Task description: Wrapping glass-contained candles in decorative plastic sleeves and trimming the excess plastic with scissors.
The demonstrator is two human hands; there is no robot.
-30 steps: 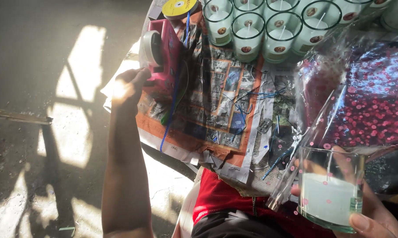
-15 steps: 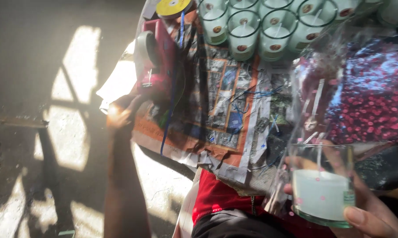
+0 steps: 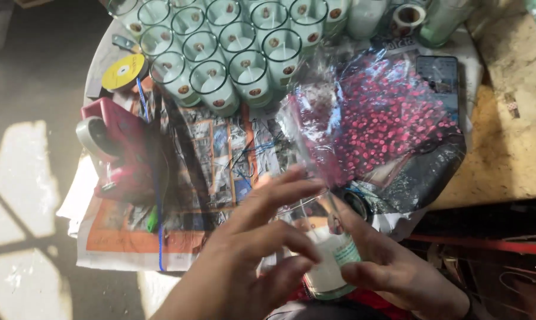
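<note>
both hands have met at the tabletop's near edge, left hand (image 3: 250,255) cupping and right hand (image 3: 398,275) gripping the glass candle jar (image 3: 327,249); best to keep it upright, turning slowly, clear of the petal bag (image 3: 380,124).

You're at a small craft workbench for candle making. Around the newspaper sheet (image 3: 214,172) covering the table: rows of wax-filled glass candles (image 3: 232,47) just beyond it, a red tape dispenser (image 3: 123,151) on its left edge, a clear bag of red beads (image 3: 386,124) to its right.
</note>
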